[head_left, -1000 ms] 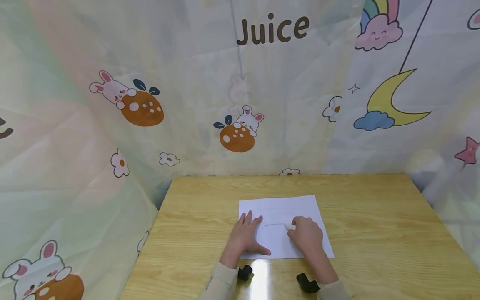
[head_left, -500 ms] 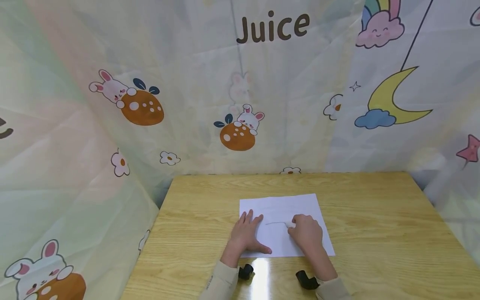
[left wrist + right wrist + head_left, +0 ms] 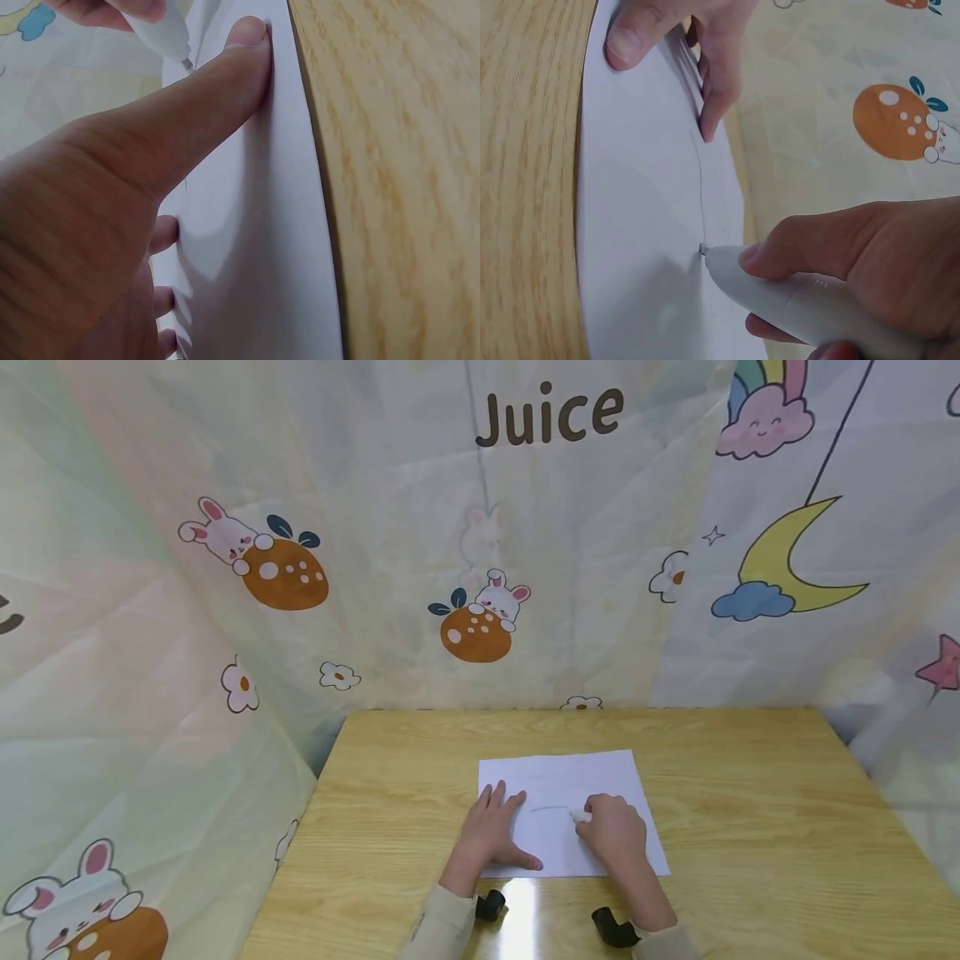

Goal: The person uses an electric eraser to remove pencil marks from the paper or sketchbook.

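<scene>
A sheet of white paper (image 3: 555, 852) lies on the wooden table, with a thin grey line (image 3: 550, 808) across its middle; whether it is drawn or cut I cannot tell. On the sheet's left side my left hand (image 3: 491, 831) rests with fingers and thumb spread, pressing it down. My right hand (image 3: 613, 831) grips a thick white pen-shaped tool (image 3: 780, 296) between thumb and fingers. Its short metal tip (image 3: 703, 250) touches the paper at the line's right end. The left wrist view shows the same white tool (image 3: 165, 31) beyond my left thumb (image 3: 247, 34).
Bare wood of the table (image 3: 757, 827) surrounds the sheet. Black curved pieces (image 3: 615, 928) sit by both wrists. Behind the table's back edge hangs a printed cloth (image 3: 375, 527) with rabbits and a moon, and it also covers the left side.
Both hands, the paper and the white tool stay in nearly the same place. Only the head view shifts slightly.
</scene>
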